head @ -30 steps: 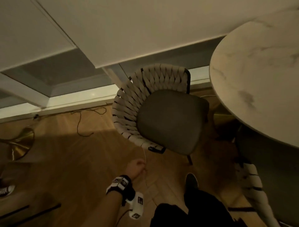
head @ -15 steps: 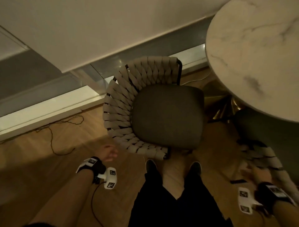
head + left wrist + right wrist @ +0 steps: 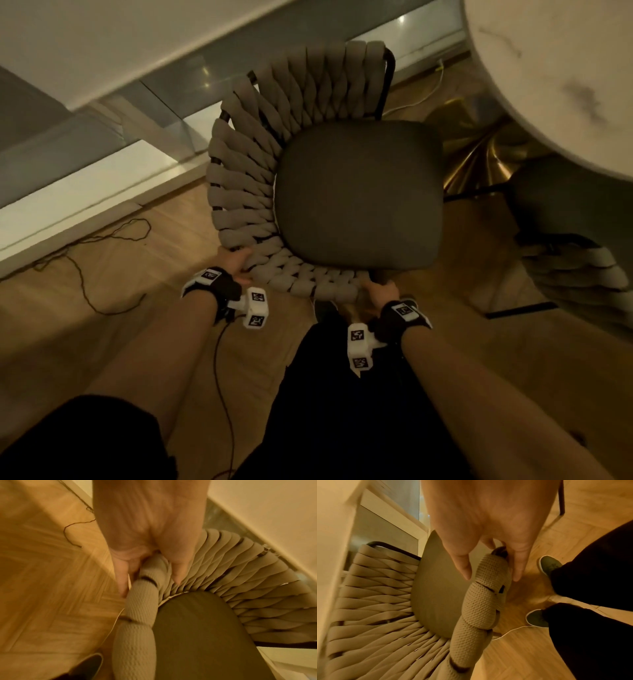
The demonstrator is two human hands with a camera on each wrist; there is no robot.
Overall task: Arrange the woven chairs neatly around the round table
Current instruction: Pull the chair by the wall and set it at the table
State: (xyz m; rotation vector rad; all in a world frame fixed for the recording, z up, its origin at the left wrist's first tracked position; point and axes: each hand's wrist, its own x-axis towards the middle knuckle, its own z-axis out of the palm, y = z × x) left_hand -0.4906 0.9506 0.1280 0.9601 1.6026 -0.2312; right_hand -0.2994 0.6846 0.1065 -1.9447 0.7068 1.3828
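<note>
Chair [image 3: 356, 192], with a woven back and a dark seat cushion, stands on the wooden floor [image 3: 102, 342] just beside the round bench [image 3: 561, 68], its open front turned toward the bench's gold base [image 3: 479, 161]. Both hands are on the padded top rail of the woven back, at the side nearest the person. The left hand [image 3: 236, 262] wraps the rail where the back curves round: in the left wrist view the thumb lies on the inner side against the weave and the fingers [image 3: 122, 577] reach down the outer side, so the rail is clasped between them. The right hand [image 3: 382, 291] takes the rail's end; in the right wrist view the thumb points down on the cushion side and the fingers [image 3: 518, 566] go down the outer side, straddling the rail, though how firmly they close on it cannot be told. A second chair [image 3: 575, 260] sits partly under the bench at the right edge of the head view. A thin dark cord [image 3: 82, 274] trails over the floor to the left, near the pale wall base [image 3: 85, 185]. The person's shoes [image 3: 537, 618] stand just behind the chair.
</note>
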